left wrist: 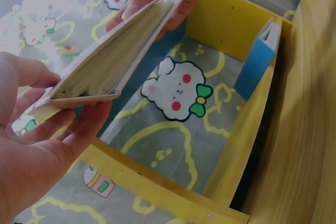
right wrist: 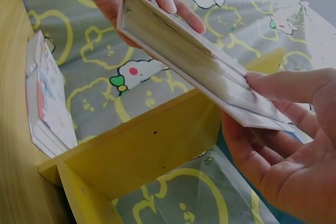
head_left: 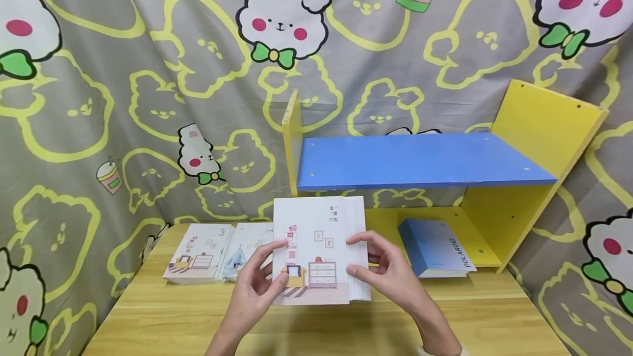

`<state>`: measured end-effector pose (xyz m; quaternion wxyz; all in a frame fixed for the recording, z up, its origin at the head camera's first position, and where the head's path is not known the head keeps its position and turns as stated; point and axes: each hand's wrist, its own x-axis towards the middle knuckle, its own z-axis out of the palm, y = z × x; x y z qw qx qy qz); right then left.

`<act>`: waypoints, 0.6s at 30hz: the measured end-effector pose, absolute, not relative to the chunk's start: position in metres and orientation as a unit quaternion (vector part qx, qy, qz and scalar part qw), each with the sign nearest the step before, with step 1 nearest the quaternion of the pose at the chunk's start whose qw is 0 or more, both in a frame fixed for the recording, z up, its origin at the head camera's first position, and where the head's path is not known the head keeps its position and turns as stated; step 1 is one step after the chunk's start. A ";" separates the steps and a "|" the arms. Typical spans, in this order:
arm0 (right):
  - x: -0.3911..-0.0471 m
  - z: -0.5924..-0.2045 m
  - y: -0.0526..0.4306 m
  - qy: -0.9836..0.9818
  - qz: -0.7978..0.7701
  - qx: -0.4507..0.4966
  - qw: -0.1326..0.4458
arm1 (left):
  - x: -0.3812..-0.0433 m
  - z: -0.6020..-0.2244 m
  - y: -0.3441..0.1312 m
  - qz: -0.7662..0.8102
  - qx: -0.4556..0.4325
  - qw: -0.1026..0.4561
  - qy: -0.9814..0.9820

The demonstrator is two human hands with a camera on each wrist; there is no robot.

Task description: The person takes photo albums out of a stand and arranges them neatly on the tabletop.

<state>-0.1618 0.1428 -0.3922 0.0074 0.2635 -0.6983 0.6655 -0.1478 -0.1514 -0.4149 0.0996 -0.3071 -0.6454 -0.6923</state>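
Both hands hold a white photo album (head_left: 316,235) up over the table, its cover printed with a dresser, an armchair and small frames. My left hand (head_left: 257,276) grips the left side, thumb and fingertips on the front cover. On the right, my right hand (head_left: 388,268) pinches the page edges, which show beyond the cover. The wrist views show the album's block of pages (right wrist: 178,51) between hard covers. Two similar white albums, one with a dresser print (head_left: 198,251) and one with a tent print (head_left: 247,251), lie on the table to the left.
A yellow and blue shelf (head_left: 425,161) stands at the back right of the wooden table (head_left: 198,312). On its bottom board lies a blue album (head_left: 435,246) marked POLAROID. A grey curtain (head_left: 207,109) with cartoon prints hangs behind and at both sides.
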 end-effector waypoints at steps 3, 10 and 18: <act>-0.162 -0.393 0.139 -0.692 0.672 0.263 -0.005 | -0.148 -0.415 -0.156 -0.694 -0.311 0.100 -0.642; -0.164 -0.394 0.131 -0.683 0.678 0.273 -0.021 | -0.144 -0.415 -0.165 -0.692 -0.304 0.105 -0.647; -0.165 -0.393 0.123 -0.677 0.670 0.302 -0.036 | -0.137 -0.415 -0.174 -0.689 -0.273 0.112 -0.662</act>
